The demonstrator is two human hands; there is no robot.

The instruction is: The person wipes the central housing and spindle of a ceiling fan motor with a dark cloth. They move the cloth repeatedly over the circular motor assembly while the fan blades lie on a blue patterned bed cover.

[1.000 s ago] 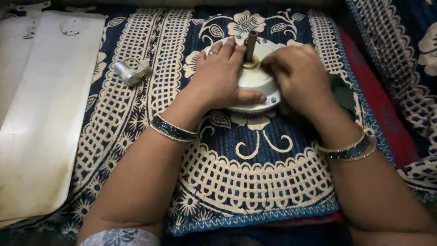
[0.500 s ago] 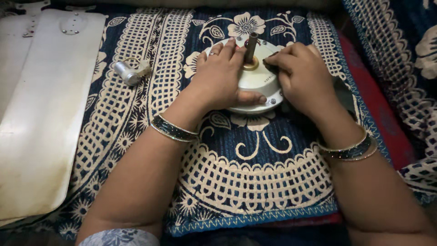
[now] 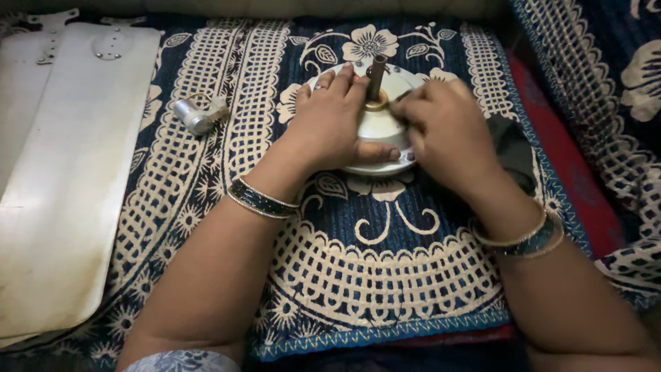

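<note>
On a blue and cream patterned cloth [image 3: 385, 275], spread over the whole working surface, lies everything in view. The largest thing on it is a long white fan blade [image 3: 76, 200] along the left side, with a second blade [image 3: 27, 62] partly showing beside it at the upper left. At the right edge a fold of similar blue patterned fabric [image 3: 606, 83] rises, with a strip of red cloth [image 3: 578, 193] between it and the main cloth.

Near the top centre sits a round white fan motor housing [image 3: 385, 131], flat on the cloth, with a dark upright shaft [image 3: 376, 69] rising from a brass-coloured collar [image 3: 377, 105] at its middle. The left hand [image 3: 330, 120] lies spread, palm down, over the left half of the housing, fingers reaching toward the shaft and the thumb pressed along the near rim. The right hand [image 3: 444, 127] rests on the right half, its fingers curled together just beside the collar; it is blurred, and I cannot tell whether they pinch anything. A dark cloth-like patch [image 3: 513, 148] shows behind the right wrist.

Each wrist carries bangles: left wrist bangles [image 3: 261, 200] and right wrist bangles [image 3: 523, 238]. Smallest, a silvery cylinder with a wire loop [image 3: 196, 114] lies alone on the cloth, well apart from the housing, between it and the blade
</note>
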